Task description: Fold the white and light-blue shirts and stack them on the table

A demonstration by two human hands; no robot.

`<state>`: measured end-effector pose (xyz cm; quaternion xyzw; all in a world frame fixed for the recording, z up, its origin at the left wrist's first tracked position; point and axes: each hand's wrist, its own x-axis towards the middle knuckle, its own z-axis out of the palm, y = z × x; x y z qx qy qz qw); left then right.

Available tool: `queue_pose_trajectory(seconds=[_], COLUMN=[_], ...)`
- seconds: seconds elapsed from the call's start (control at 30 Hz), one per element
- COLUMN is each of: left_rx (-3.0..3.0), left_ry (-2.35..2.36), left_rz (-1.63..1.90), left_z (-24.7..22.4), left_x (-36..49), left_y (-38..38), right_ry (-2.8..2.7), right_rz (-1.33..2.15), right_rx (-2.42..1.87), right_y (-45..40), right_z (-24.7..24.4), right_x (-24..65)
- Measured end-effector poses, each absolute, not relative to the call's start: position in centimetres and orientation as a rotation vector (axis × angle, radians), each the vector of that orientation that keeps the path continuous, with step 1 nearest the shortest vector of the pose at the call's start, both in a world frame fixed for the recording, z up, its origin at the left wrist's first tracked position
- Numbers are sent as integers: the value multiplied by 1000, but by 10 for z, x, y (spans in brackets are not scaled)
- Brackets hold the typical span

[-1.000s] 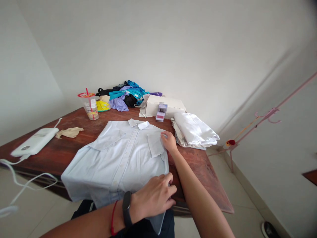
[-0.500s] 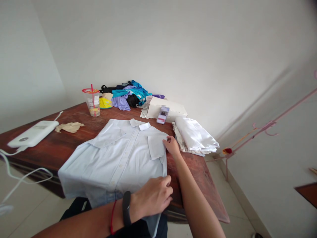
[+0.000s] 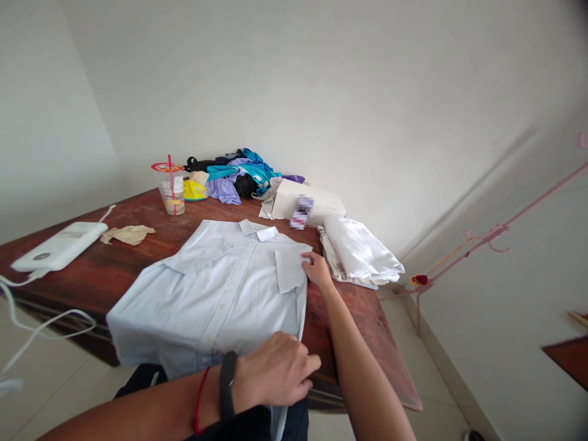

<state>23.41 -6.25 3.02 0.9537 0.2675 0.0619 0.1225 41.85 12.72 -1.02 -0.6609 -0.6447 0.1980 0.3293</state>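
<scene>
A light blue-white button-up shirt [image 3: 220, 288] lies front up on the table, its collar toward the wall and its short sleeves folded inward over the front. My right hand [image 3: 318, 269] pinches the shirt's right edge beside the folded sleeve. Lower on that same side, my left hand [image 3: 280, 370], with a black band and a red string at the wrist, is closed over the edge near the hem. Its fingertips are partly hidden. Below this hand, part of the shirt hangs past the table's front edge.
On the wooden table [image 3: 367, 324], folded white clothes [image 3: 361, 251] and a white box [image 3: 316, 199] stand behind the shirt. A clothes heap [image 3: 243, 174], plastic cup [image 3: 172, 190], brown paper [image 3: 128, 234] and cabled white power bank [image 3: 59, 246] lie farther left. A pink rack [image 3: 487, 236] stands right.
My left hand has moved slightly left and down, and the shirt's right edge has shifted a little left with it. My right hand stays at the sleeve edge.
</scene>
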Motion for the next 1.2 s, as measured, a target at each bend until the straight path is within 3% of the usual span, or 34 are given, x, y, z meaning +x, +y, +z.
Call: queue_pose_trajectory(seconds=[0.3,0.6,0.83,1.03,1.2], left_rx=[2748,2019,1832,1990,2141], left_ry=[869,996,938,1030,1079], left_rz=[344,695,769,677,707], left_z=[55,68,39,16,13], left_x=[191,168,155,157,161], left_y=[-50,-6,26,15,6], right_ry=[-1572,-1516,-1886,-1764,-1660], right_rz=[449,314,1049,459,406], right_rx=[-1695,-1565,-1175,-1647,-1823], right_y=[129,109,88,96,104], right_z=[-11,19,33,26,15], right_x=[422,409,389,400,415])
